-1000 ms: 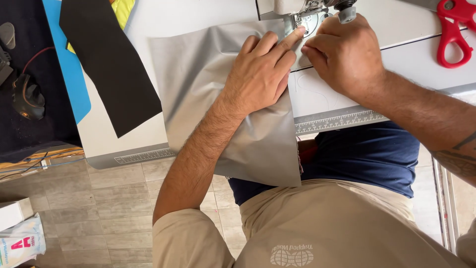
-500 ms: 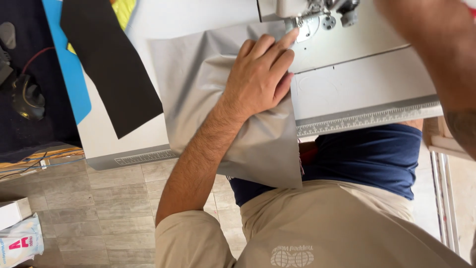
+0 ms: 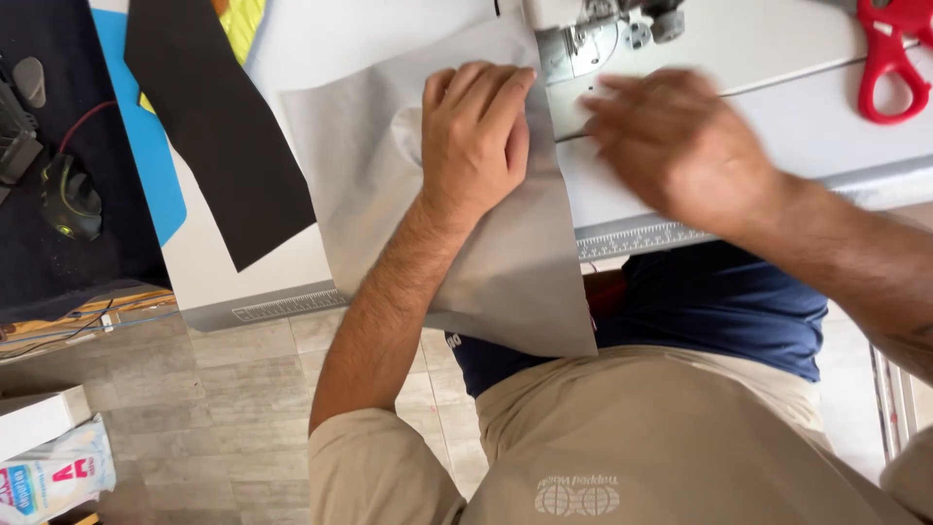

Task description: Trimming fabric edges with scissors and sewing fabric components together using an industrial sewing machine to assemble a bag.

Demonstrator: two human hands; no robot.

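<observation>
Pressing grey fabric (image 3: 389, 185) flat, left hand (image 3: 474, 136); right hand (image 3: 671, 146) beside it.

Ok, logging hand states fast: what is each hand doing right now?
Left hand: open, palm flat on the grey fabric, holding nothing.
Right hand: blurred over the sewing table; grip cannot be told.

The person wore a beige short-sleeved shirt (image 3: 622, 437) with a pale globe emblem (image 3: 577, 498), dark blue trousers (image 3: 719, 306); bare, hairy forearms
</observation>
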